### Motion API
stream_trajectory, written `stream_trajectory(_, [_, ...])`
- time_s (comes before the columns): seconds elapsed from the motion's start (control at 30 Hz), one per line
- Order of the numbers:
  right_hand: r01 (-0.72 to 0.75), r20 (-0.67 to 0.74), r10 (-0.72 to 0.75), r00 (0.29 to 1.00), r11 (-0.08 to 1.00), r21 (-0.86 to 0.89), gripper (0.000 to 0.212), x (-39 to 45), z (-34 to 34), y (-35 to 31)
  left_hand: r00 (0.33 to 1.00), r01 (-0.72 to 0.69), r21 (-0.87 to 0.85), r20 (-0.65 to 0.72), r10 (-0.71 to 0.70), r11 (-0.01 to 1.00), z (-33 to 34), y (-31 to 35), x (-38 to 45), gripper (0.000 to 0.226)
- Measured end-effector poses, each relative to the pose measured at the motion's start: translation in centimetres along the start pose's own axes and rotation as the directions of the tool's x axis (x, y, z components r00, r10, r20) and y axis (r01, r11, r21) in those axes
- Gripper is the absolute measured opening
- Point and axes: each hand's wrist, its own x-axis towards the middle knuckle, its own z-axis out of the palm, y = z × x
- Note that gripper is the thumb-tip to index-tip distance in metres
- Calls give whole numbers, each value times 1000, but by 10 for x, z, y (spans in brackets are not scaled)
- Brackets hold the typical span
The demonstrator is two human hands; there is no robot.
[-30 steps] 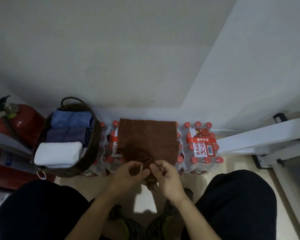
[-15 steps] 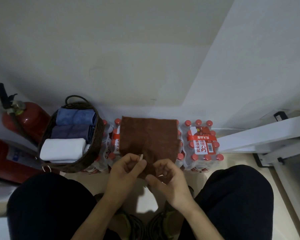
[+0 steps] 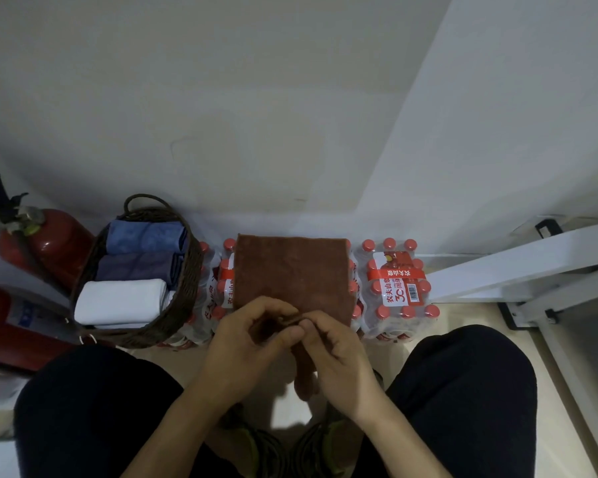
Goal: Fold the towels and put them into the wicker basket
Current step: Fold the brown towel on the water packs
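Hands closed together: left hand (image 3: 247, 343) and right hand (image 3: 339, 353) pinch brown towel (image 3: 292, 270) (lengthwise toward wall).

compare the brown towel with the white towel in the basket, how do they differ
The brown towel lies spread on the packs of water bottles; the white towel is a compact folded bundle. The brown towel is outside the wicker basket; the white one sits at its near end. The left hand and right hand pinch the brown towel's near edge; nothing touches the white one. Both are plain, single-coloured cloths.
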Motion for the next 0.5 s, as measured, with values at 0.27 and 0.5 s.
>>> stream_trajectory(0.27, [-88,-56,97,994,987,136,14,-9,6,5,996,-75,179,-37,83,981,-11,-5,12,16])
stream_trajectory(0.5, [-190,176,187,966,982,-2,14,-20,-17,26,981,-70,272,-158,116,960,-18,-16,26,20])
